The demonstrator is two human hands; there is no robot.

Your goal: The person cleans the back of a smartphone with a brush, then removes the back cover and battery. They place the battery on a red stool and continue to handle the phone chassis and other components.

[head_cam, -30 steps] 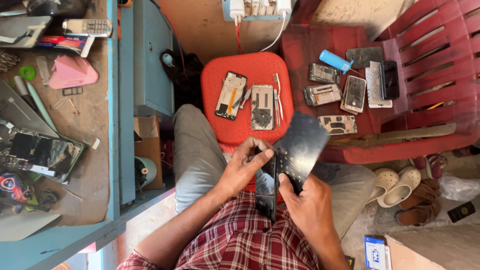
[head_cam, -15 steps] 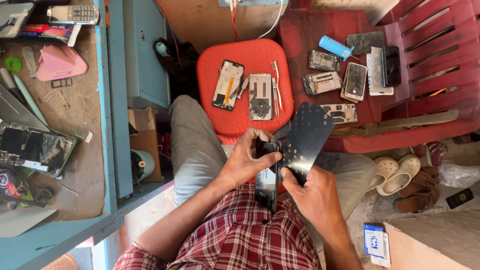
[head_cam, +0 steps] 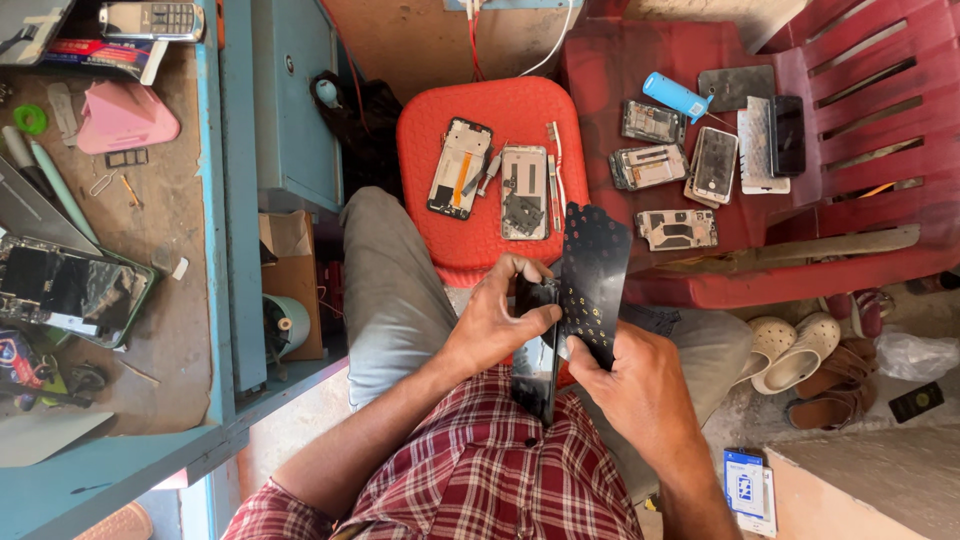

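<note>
My left hand grips the top of a dark phone held upright over my lap, thumb pressed on its edge. My right hand holds the same phone from the right and pinches a thin black dotted sheet that is lifted off it and stands tilted upward. In front of my knees a red stool carries two opened phone bodies and a few small tools.
A red plastic chair at right holds several phone parts and a blue cylinder. A blue workbench at left is crowded with a broken screen, a keypad phone and tools. Sandals lie on the floor.
The black sheet has tilted up further from the phone. My hands stay in the same grip; the camera has shifted slightly.
</note>
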